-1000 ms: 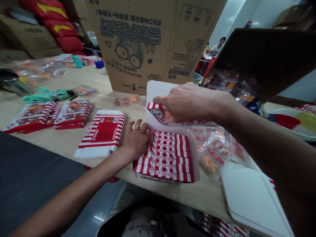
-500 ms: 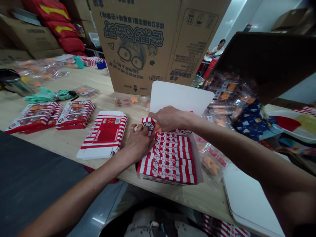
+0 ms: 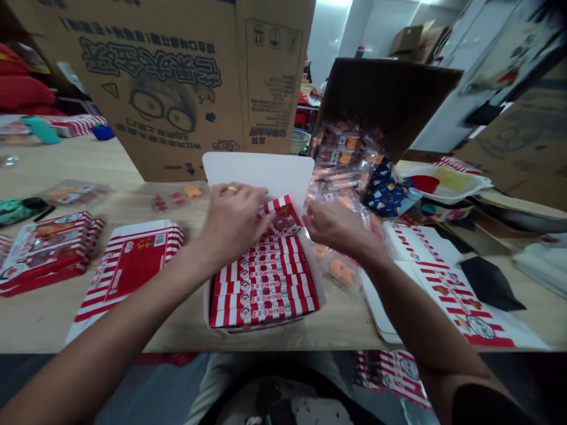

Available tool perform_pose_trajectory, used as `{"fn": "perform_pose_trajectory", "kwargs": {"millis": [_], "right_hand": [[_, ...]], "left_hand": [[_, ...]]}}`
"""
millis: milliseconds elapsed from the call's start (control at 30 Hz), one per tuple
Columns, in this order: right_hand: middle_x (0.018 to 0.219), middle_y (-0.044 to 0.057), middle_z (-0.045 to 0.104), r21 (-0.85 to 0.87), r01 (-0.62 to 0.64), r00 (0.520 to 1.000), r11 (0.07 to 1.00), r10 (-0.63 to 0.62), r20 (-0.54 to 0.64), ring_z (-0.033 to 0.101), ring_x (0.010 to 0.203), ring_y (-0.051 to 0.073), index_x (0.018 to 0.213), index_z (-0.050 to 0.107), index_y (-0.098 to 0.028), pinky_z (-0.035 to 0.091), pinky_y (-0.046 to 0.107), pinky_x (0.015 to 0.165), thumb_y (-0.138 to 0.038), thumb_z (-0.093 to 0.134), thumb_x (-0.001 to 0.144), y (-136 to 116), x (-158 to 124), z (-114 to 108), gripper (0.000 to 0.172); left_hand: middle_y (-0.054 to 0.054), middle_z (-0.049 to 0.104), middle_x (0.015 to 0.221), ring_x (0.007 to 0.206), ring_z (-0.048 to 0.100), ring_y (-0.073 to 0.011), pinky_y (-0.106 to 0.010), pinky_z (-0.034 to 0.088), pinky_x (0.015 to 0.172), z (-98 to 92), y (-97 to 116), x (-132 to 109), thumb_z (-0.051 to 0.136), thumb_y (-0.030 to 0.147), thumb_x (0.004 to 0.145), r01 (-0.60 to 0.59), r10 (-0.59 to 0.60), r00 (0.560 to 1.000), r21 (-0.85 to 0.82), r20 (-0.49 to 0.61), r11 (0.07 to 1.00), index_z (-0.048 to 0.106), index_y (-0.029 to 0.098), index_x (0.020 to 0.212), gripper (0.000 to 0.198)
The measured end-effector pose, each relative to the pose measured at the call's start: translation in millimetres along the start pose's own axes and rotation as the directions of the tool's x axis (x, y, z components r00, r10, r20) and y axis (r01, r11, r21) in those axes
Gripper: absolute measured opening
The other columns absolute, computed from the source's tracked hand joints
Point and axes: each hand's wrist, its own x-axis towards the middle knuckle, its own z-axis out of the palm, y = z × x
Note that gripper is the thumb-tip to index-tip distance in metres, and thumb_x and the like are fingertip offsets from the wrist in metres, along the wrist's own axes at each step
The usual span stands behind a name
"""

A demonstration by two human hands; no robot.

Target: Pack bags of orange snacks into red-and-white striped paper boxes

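Note:
A white-walled display carton (image 3: 261,168) stands before me with its back flap raised. Inside it, a row of red-and-white striped snack boxes (image 3: 266,289) stands on edge. One striped box (image 3: 283,217) leans at the back, higher than the row. My left hand (image 3: 234,212) is over the carton's back left, blurred, its thumb and fingers apart beside that leaning box. At the right edge of the flap, my right hand (image 3: 334,224) has its fingers curled together. What they pinch, if anything, is hidden.
Striped boxes (image 3: 48,251) and a flat striped carton (image 3: 137,260) lie at left. A large cardboard box (image 3: 177,136) stands behind. Clear-wrapped orange sweets (image 3: 343,150) spill from an open box at right. Striped printed sheets (image 3: 456,289) lie near the right edge.
The view has swung right. My left hand has moved from the carton's left side up to its back. My right hand has drawn back to the right of the flap, uncovering the leaning box.

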Motion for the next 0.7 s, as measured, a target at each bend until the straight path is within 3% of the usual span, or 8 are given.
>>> {"fn": "perform_pose_trajectory", "kwargs": {"millis": [67, 133, 233, 400, 533, 700], "right_hand": [[0.091, 0.018, 0.073, 0.127, -0.041, 0.995, 0.991, 0.029, 0.094, 0.067, 0.078, 0.028, 0.099, 0.065, -0.013, 0.041, 0.033, 0.062, -0.031, 0.049, 0.094, 10, -5, 34, 0.024], [0.102, 0.016, 0.074, 0.243, -0.040, 0.993, 0.969, 0.013, 0.114, 0.069, 0.088, 0.029, 0.108, 0.063, -0.014, 0.045, 0.032, 0.067, -0.025, 0.051, 0.091, 14, -4, 64, 0.023], [0.112, 0.015, 0.073, 0.323, -0.034, 0.995, 0.946, 0.002, 0.098, 0.069, 0.096, 0.028, 0.118, 0.060, -0.016, 0.049, 0.031, 0.072, -0.018, 0.050, 0.089, 17, -2, 87, 0.031], [0.114, 0.014, 0.073, 0.380, -0.038, 0.995, 0.924, -0.001, 0.103, 0.069, 0.103, 0.029, 0.126, 0.059, -0.017, 0.050, 0.032, 0.077, -0.013, 0.049, 0.087, 30, -3, 95, 0.041], [0.105, 0.014, 0.076, 0.398, -0.029, 0.992, 0.917, -0.023, 0.126, 0.071, 0.094, 0.029, 0.114, 0.067, -0.017, 0.048, 0.033, 0.073, -0.010, 0.050, 0.085, 35, -6, 98, 0.035], [0.115, 0.015, 0.073, 0.447, -0.023, 0.997, 0.894, -0.014, 0.080, 0.070, 0.099, 0.031, 0.134, 0.053, -0.018, 0.049, 0.035, 0.077, -0.023, 0.056, 0.089, 33, -9, 95, 0.045]], "left_hand": [[-0.016, 0.071, 0.115, 0.111, 0.061, -0.0342, -0.048, 0.040, 0.098, 19.3, 12, 24, 0.062, 0.044, 0.093, -0.060, 0.062, 0.991, -0.022, 0.120, 0.998, 0.054, 0.013, 0.127, 0.046], [-0.016, 0.069, 0.116, 0.106, 0.063, -0.0325, -0.044, 0.044, 0.091, 38.2, 16, 37, 0.063, 0.041, 0.093, -0.056, 0.068, 0.975, -0.065, 0.212, 0.996, 0.049, 0.013, 0.134, 0.051], [-0.011, 0.065, 0.122, 0.102, 0.064, -0.0271, -0.036, 0.047, 0.078, 50.3, 11, 40, 0.058, 0.035, 0.096, -0.041, 0.081, 0.965, -0.160, 0.251, 0.986, 0.046, 0.023, 0.136, 0.044], [-0.009, 0.062, 0.114, 0.098, 0.061, -0.0236, -0.033, 0.045, 0.074, 39.2, 4, 32, 0.056, 0.030, 0.097, -0.078, 0.111, 0.973, -0.166, 0.201, 0.983, 0.054, 0.022, 0.118, 0.023], [-0.008, 0.063, 0.107, 0.094, 0.060, -0.0227, -0.032, 0.044, 0.073, 37.4, 4, 34, 0.056, 0.030, 0.097, -0.138, 0.169, 0.959, -0.148, 0.229, 0.979, 0.056, 0.021, 0.108, 0.014], [-0.004, 0.065, 0.103, 0.094, 0.061, -0.0188, -0.030, 0.046, 0.079, 39.8, -10, 38, 0.053, 0.031, 0.099, -0.273, 0.368, 0.908, -0.384, 0.198, 0.882, 0.057, 0.022, 0.106, 0.011]]}}
